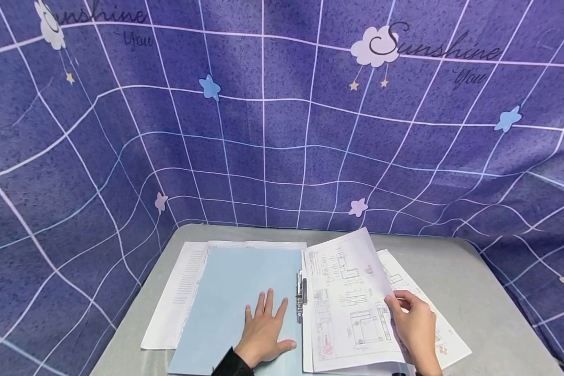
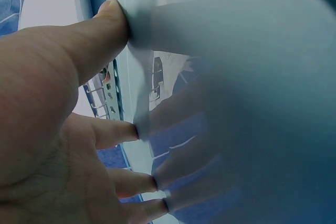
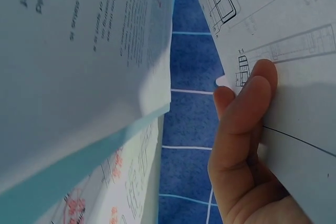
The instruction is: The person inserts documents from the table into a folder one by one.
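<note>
A light blue folder [image 1: 244, 277] lies spread on the table, with a metal lever clip [image 1: 301, 297] along its spine. My left hand [image 1: 263, 331] rests on the bare left cover with fingers spread; in the left wrist view its fingertips touch the glossy blue surface [image 2: 262, 103]. My right hand [image 1: 415, 324] pinches the right edge of a sheet with technical drawings [image 1: 343, 292]. That sheet is tilted up from the pages under it. In the right wrist view, curled fingers [image 3: 247, 114] hold the sheet's edge, apart from a page of printed text [image 3: 94, 77] below.
White printed sheets [image 1: 174, 303] stick out from under the folder's left side. More drawing sheets with red marks [image 1: 444, 334] lie under its right side. The grey table [image 1: 432, 256] ends at a purple-blue curtain [image 1: 282, 130] with a grid pattern.
</note>
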Available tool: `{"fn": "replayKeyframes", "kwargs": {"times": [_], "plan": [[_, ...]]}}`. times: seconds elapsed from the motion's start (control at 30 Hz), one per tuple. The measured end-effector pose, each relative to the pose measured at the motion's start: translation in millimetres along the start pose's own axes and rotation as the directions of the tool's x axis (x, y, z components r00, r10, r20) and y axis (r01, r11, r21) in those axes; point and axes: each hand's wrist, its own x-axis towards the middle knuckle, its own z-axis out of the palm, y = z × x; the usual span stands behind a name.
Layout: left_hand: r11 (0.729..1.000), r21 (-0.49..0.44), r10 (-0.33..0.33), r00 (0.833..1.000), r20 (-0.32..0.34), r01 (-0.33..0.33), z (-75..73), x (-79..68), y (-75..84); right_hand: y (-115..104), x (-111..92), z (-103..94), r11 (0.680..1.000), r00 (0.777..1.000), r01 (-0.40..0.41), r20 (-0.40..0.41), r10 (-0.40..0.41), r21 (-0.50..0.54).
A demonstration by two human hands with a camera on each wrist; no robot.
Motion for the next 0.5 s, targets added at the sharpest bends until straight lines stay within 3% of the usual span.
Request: {"fn": "replayKeyframes", "kwargs": {"times": [0.5], "plan": [[0.999,-0.042,0.006,1.000,0.014,-0.005,-1.0,-0.7,-0.6,-0.9,-4.6,10.1,1.000,0.999,0.009,0.032,-0.008,-0.016]]}}
